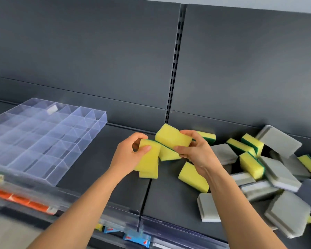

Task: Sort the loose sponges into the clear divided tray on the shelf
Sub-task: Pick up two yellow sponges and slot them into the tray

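Two bare forearms rising from the bottom edge, nearest the lens, converging at frame centre. Behind them, dark matte shelf (101, 169), flat and smooth, with a slotted upright in the back panel. Upper left of the shelf: clear divided tray (43, 133), rigid glossy plastic, rectangular, gridded into many small compartments, long axis running from lower left toward upper right; one small pale block in a far compartment. Right side of frame: loose heap of sponges (269, 173), soft rectangular slabs, some grey with white backing, some yellow foam with green scouring layer, lying at all angles. Centre: left hand (127, 157) closed around stacked yellow sponges (149, 159), long axis near vertical in the frame. Right hand (196, 151) pinching another yellow sponge (172, 136), long axis tilted down toward the right, resting atop a further one.
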